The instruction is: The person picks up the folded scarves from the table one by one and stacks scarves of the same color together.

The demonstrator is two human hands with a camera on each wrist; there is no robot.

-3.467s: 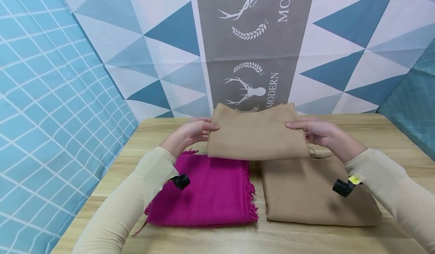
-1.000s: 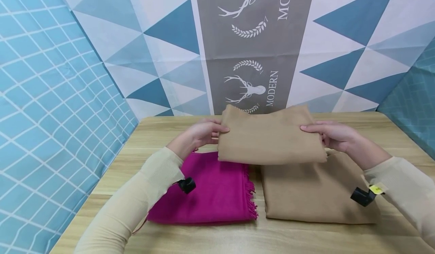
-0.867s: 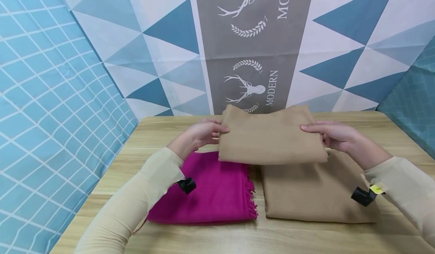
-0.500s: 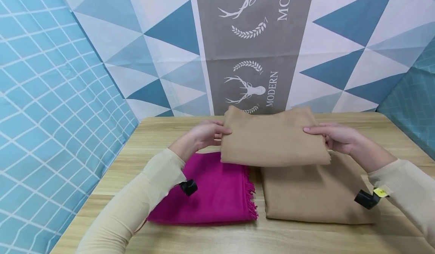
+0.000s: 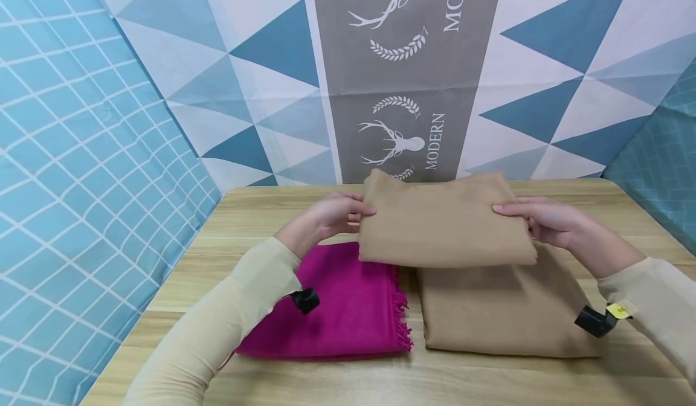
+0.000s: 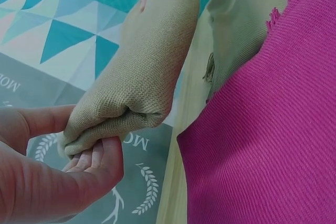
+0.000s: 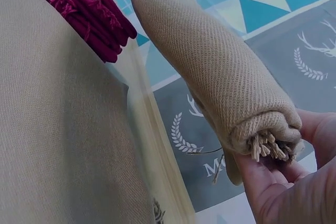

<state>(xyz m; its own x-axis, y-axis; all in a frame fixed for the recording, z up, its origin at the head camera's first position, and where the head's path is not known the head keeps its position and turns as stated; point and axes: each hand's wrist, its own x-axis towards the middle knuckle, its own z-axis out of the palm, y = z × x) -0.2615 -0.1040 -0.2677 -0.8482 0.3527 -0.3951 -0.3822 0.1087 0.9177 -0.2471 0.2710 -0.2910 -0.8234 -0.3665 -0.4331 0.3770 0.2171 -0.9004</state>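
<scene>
A folded tan scarf [image 5: 446,225] hangs above the table between both hands, its near edge lower than its far corners. My left hand [image 5: 339,215] pinches its left end, thumb on top and fingers beneath. At the other end my right hand [image 5: 551,222] grips it the same way. Tan fringe [image 7: 270,145] pokes out of the folded end by the right hand in the right wrist view. Below lie a folded magenta scarf [image 5: 337,315] with fringed sides and, to its right, another folded tan scarf [image 5: 505,315]. The held scarf covers part of both far edges.
The wooden table [image 5: 402,382] carries the two folded scarves side by side with a narrow gap between them. A patterned cloth backdrop [image 5: 402,80] stands behind it, and a blue checked cloth [image 5: 81,152] hangs at the left.
Both hands have carried the held tan scarf to the right and slightly nearer, from more over the magenta scarf towards the lying tan one. The two scarves on the table have not moved.
</scene>
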